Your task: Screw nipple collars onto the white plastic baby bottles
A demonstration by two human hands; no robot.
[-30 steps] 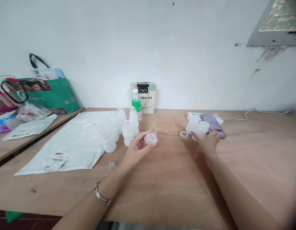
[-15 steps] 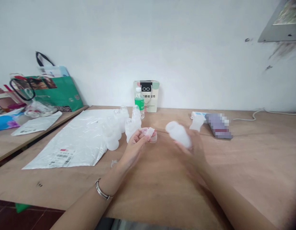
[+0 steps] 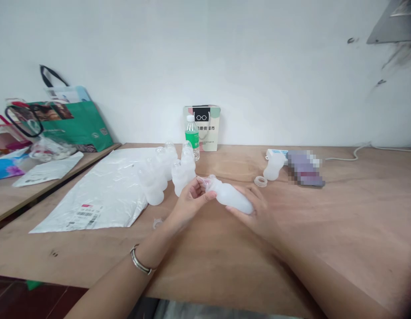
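My right hand is wrapped round a frosted white plastic bottle, shaped like a small feeding bottle, which lies tilted with its mouth toward the left. At that mouth, my left hand pinches a clear plastic cap; fingers partly hide it, so I cannot tell how far it is on. Several similar bottles with clear domed tops stand in rows left of my hands. To the right, another frosted bottle stands without a cap, beside a translucent ring.
A white mailing bag lies flat on the left of the wooden table. A small clear piece is by my left forearm. Behind stand a water bottle and a paper bag. A blurred purple item lies right.
My right hand has brought the bottle left and down, so its mouth now meets the clear cap in my left hand. The ring on the right now shows.
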